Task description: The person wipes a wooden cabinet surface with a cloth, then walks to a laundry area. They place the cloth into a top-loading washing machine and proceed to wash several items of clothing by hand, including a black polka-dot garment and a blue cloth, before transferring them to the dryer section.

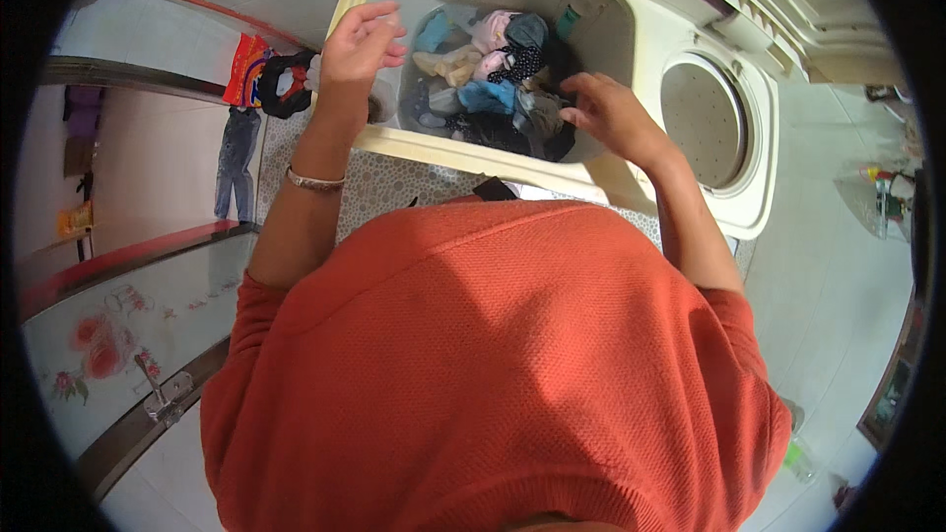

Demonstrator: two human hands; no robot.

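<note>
Before me is the wash tub of a twin-tub washing machine, with wet clothes soaking in water. Among them are a pink garment, a blue cloth, a beige one and a black polka-dot piece. My left hand is raised above the tub's left rim, its fingers loosely bent with nothing in them. Over the right side of the tub hovers my right hand, thumb and fingers apart near a grey-brown garment. I see nothing held in it.
To the right is the round spin-dryer opening, with a raised lid behind. A red plastic packet and dark cloth sit left of the machine. A floral glass-panelled door with a metal handle stands at lower left.
</note>
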